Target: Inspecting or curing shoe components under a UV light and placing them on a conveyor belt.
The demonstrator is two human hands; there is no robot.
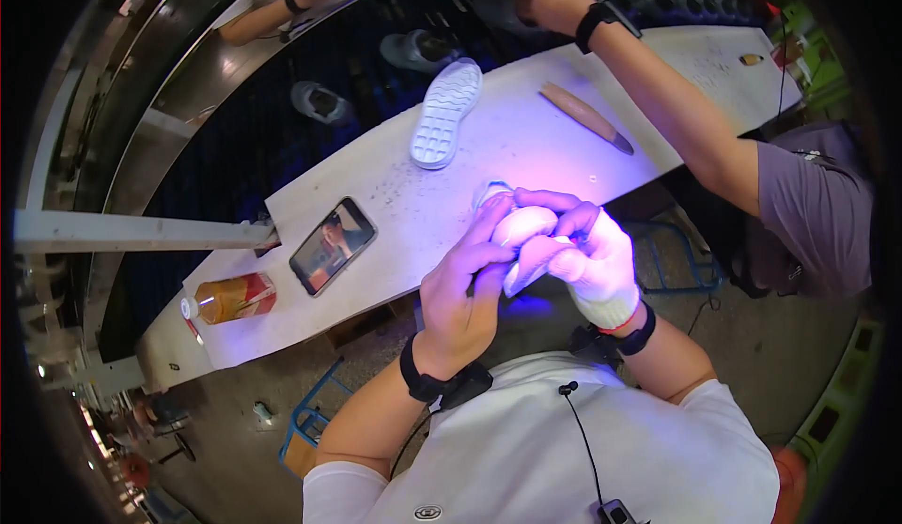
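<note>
Both my hands hold a pale shoe (524, 227) just past the near edge of the white table, under violet light. My left hand (458, 300) is bare and grips one side of it, thumb and fingers curled in. My right hand (601, 266) wears a white knit glove with a red-edged cuff and closes on the other side, near the shoe's opening. Fingers cover much of the shoe. Beyond my hands, a white shoe sole (447, 113) lies tread up at the table's far edge.
Along the white table (395, 233) lie a phone (333, 246), a drink bottle (230, 299) on its side and a brown, dark-tipped tool (587, 117). Shoes (420, 52) rest on the dark conveyor behind. At right, a co-worker's arm (672, 101) reaches across the table.
</note>
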